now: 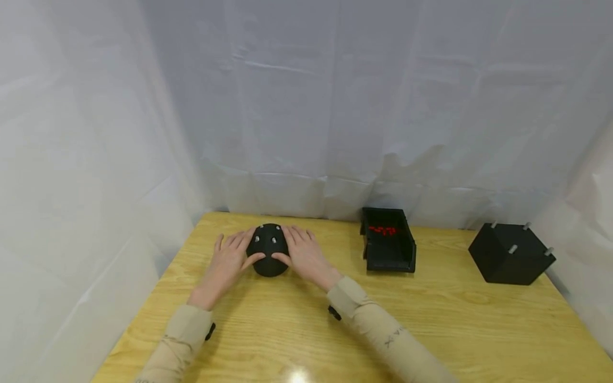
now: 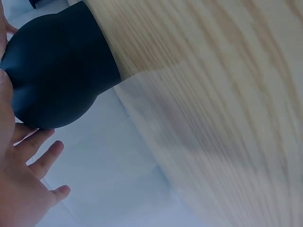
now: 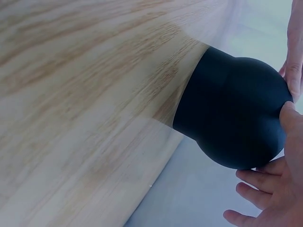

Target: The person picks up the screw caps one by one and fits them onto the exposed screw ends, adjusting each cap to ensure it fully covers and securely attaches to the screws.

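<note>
Both my hands are on the black dome (image 1: 269,250), which sits on the wooden table (image 1: 431,330) toward its far left, near the white backdrop (image 1: 306,106). My left hand (image 1: 229,261) cups its left side, fingers spread and only lightly bent, thumb pressed on the front face. My right hand (image 1: 304,254) mirrors that on the right side, fingers apart, thumb on the front. The dome's top carries small metal pins (image 1: 273,240).

Left wrist view: the dome (image 2: 57,71) bulges wider above a narrower base, and the fingers (image 2: 45,156) lie splayed beside it. Right wrist view: same dome (image 3: 232,113), thumb on it, fingers (image 3: 258,182) apart below.

Well off to the right stands a black bin (image 1: 388,247) holding small red pieces (image 1: 383,230). Further right, a black cube (image 1: 510,254) with metal pins rests tilted on the table.
</note>
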